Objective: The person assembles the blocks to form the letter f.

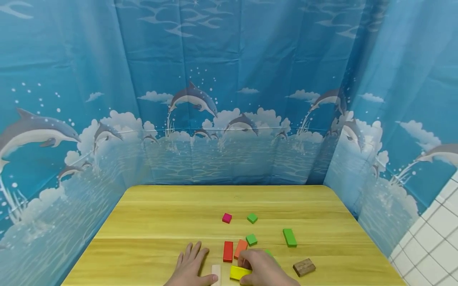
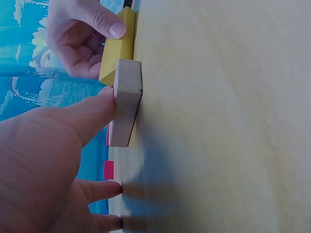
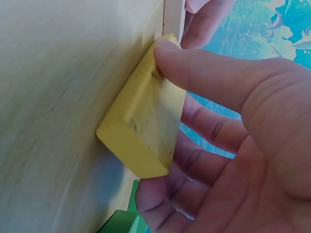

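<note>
A yellow block (image 1: 237, 273) is pinched between the thumb and fingers of my right hand (image 1: 264, 267), low over the wooden table. In the right wrist view this yellow block (image 3: 146, 121) appears tilted, one edge at or close to the tabletop. My left hand (image 1: 189, 267) lies with fingers spread and fairly straight, fingertips on the table. Its thumb touches the side of a pale wooden block (image 2: 127, 102), which lies on the table. In the left wrist view, the yellow block (image 2: 116, 51) is right beside the pale block's end; whether they touch I cannot tell.
Beyond the hands lie a red block (image 1: 228, 252) and an orange block (image 1: 241, 248). Farther back are a magenta cube (image 1: 227, 218) and green cubes (image 1: 252, 218). A green block (image 1: 290, 237) and a brown wooden block (image 1: 304, 267) lie rightward. My right hand partly hides another green piece (image 1: 268, 252).
</note>
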Available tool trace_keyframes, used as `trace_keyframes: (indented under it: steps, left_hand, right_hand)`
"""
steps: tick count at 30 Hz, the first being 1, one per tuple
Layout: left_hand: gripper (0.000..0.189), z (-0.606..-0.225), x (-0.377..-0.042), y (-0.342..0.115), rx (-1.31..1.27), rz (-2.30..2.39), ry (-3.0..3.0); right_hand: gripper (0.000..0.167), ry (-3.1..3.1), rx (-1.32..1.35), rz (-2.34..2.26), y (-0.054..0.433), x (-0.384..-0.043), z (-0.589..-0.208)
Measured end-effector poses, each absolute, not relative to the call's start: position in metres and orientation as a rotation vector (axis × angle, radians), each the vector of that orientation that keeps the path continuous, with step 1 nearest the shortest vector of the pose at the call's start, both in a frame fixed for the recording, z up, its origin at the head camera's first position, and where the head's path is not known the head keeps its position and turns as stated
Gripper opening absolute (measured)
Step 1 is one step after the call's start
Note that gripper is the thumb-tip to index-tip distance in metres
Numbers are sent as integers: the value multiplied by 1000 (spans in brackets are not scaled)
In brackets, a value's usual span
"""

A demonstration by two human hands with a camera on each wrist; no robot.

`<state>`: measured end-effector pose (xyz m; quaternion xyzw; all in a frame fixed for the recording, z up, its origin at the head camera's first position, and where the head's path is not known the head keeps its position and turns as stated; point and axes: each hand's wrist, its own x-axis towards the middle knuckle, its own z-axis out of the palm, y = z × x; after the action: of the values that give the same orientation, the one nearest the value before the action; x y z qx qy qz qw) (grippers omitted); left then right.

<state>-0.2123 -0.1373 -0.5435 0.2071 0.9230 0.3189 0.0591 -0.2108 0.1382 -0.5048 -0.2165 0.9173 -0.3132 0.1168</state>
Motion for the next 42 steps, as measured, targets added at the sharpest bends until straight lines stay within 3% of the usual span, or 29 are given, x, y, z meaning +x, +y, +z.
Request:
trace_keyframes:
  steps: [11, 21, 42]
  left_hand:
    - [89, -543, -214, -138, 607, 948, 2784]
    - [90, -546, -217, -136, 609, 900, 2842]
    - [92, -561, -228, -131, 558, 822, 2927]
  right_hand:
    - [46, 2524, -877, -1008, 135, -214, -497]
    - [43, 2546, -642, -1179, 124, -224, -489]
    - [45, 2660, -529, -1581, 85, -263, -501]
